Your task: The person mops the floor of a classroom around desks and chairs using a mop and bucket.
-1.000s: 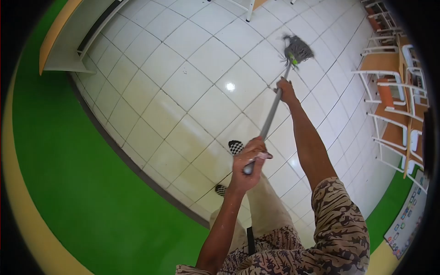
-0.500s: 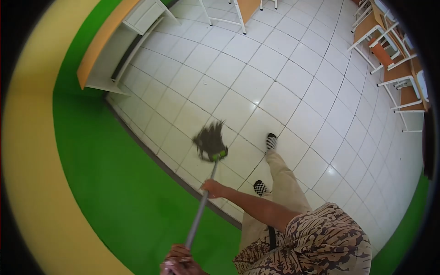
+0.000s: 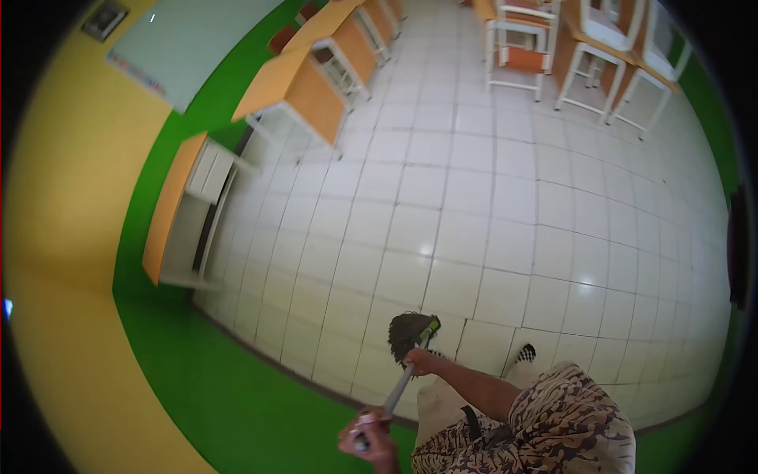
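A mop (image 3: 407,332) with dark grey strands and a green fitting is at the lower middle, its strands at the tiled floor beside my feet. Its grey handle slants down toward the bottom left. Around the shaft, a little above the green fitting, my right hand (image 3: 422,363) is closed. Near the handle's top end my left hand (image 3: 369,439) grips it, the handle's tip showing among the fingers. Checkered socks show on my feet, one partly hidden behind the mop and arm.
A desk with white drawers (image 3: 207,170) stands along the green and yellow wall (image 3: 71,229) at left. Wooden desks (image 3: 292,87) line up beyond it. White-framed chairs (image 3: 524,59) and tables are at the upper right. A whiteboard (image 3: 185,51) hangs at upper left.
My view has lifted, bringing the whiteboard and more desks into sight. The mop head sits lower in view, closer to my feet. Both hands have kept hold of the handle.
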